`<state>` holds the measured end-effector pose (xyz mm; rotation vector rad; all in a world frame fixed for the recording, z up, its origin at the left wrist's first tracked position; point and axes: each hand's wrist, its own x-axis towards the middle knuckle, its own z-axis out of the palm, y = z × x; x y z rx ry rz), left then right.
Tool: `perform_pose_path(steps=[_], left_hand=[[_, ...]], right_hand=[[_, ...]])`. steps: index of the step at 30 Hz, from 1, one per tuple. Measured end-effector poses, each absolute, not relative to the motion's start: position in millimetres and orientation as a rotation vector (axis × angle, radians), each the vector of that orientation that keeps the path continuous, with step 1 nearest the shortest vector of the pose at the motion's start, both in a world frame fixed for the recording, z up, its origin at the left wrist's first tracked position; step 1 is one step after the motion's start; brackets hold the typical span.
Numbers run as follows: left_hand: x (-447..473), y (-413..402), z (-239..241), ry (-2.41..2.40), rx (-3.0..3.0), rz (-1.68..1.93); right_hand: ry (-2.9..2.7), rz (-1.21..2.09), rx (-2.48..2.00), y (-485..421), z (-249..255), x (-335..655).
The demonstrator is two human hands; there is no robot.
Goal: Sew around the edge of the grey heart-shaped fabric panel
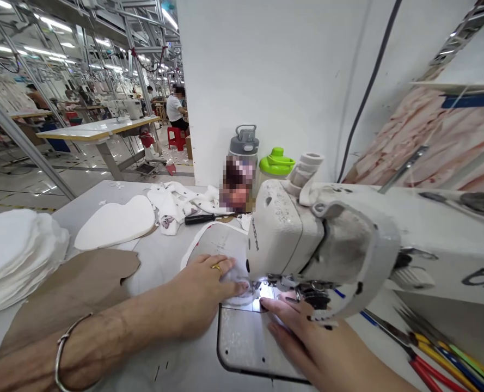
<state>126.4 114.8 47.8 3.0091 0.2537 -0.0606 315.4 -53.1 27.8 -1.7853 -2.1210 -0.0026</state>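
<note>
My left hand [196, 294], with a gold ring and a metal bangle, presses flat on a white padded fabric piece [217, 253] that lies on the sewing table. That piece runs under the presser foot [313, 291] of a white industrial sewing machine head [285, 237]. My right hand [294, 332] lies on the steel machine plate [245, 340], its fingertips close to the needle area. Whether those fingers touch the fabric I cannot tell. The machine head hides the needle and part of the fabric.
Left of my arm lie a stack of white padded pieces [13, 256], a brown paper pattern [70, 288] and a single white piece [115, 222]. Crumpled white fabric [176, 204] and a black-handled screwdriver [201, 218] lie behind. Red-handled tools [429, 365] sit at right.
</note>
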Motion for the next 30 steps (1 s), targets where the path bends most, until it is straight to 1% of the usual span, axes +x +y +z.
perform_pose_path(steps=[6,10,17,24,30], left_hand=[[124.9,107.9,60.4,0.271,2.971,-0.045],[122.3,98.9,62.6,0.347,2.919,-0.027],[127.0,89.0,61.1,0.398,2.983,-0.177],[129.5,80.7,58.5,0.451,3.0,-0.084],[125.6,105.9,62.0,0.197,2.898,0.003]], right_hand=[[-2.14,0.053,-1.788,-55.1,28.7,317.8],[-2.159,0.007,-1.725,-52.5,29.9,314.4],[-2.109,0.058,-1.686,-47.2,33.8,309.1],[-2.127,-0.076,-1.659,-48.5,29.9,310.9],[-2.108,-0.049,-1.678,-50.3,26.1,309.9]])
